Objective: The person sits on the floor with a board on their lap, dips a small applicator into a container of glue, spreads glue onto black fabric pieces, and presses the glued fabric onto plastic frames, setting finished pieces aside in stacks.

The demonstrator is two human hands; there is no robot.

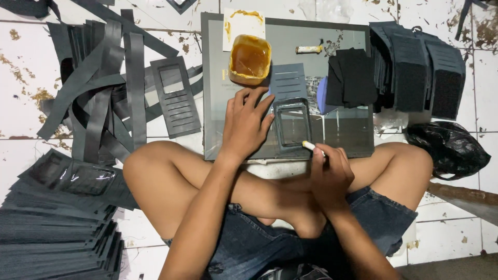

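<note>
Head view, looking down: nearest lie the person's crossed bare legs in blue denim shorts (259, 243), filling the room between body and board. Above the knees, the right hand (329, 173) is clenched around a small white stick (309, 146), its tip just at the lower right corner of a dark grey rectangular frame piece with a clear window (292, 125). The left hand (246, 124) lies flat with fingers spread, released, pressing the grey flat board (342, 137) just left of that frame. One square yellow tub of amber glue (250, 59) stands beyond the left fingertips, and a grey slatted panel (288, 80) sits beside it. One pile of black fabric squares (353, 78) crowds the board's right part. Off the board on the white tiled floor (21, 114), tangled grey strips (98, 88) and a fanned stack of dark sheets (57, 228) close the left side; stacked grey slatted pieces (420, 67) and one black plastic bag (448, 148) close the right.
</note>
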